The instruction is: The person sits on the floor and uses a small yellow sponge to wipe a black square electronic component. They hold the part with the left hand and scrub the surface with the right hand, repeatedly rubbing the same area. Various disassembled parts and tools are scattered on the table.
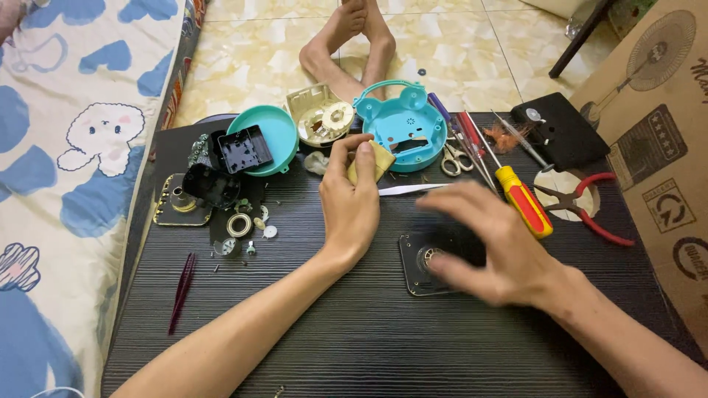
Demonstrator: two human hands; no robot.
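The left hand (352,197) rests palm-down on the dark wood-grain table (383,332), its thumb and forefinger closed on a small tan rectangular block (377,161), matte and soft-looking, held just in front of the turquoise plastic casing (404,127). The right hand (493,247) hovers with fingers spread and curled over a black, flat, roughly square plate (422,267) with rounded corners and a round metal hub at its centre; motion blur blurs the fingertips, so whether they actually grip the plate cannot be told, though the thumb appears to touch it near the hub. The plate lies near the middle of the table, between the 2 forearms. The turquoise casing is a rounded shell with a handle arc on top and a cut-out in its face. Beside it to the left stand a cream plastic housing (318,112) holding a white gear and a round teal bowl-shaped cover (274,136) carrying a black ribbed rectangular part (245,148). To the right lie small scissors (456,158), a screwdriver with a glossy red and yellow handle (522,200), and red-handled pliers (586,206). Small washers and a ring of tape (239,225) lie scattered at the left, with dark red tweezers (182,291) nearer the table edge. A printed cardboard box (656,125) stands at the right.
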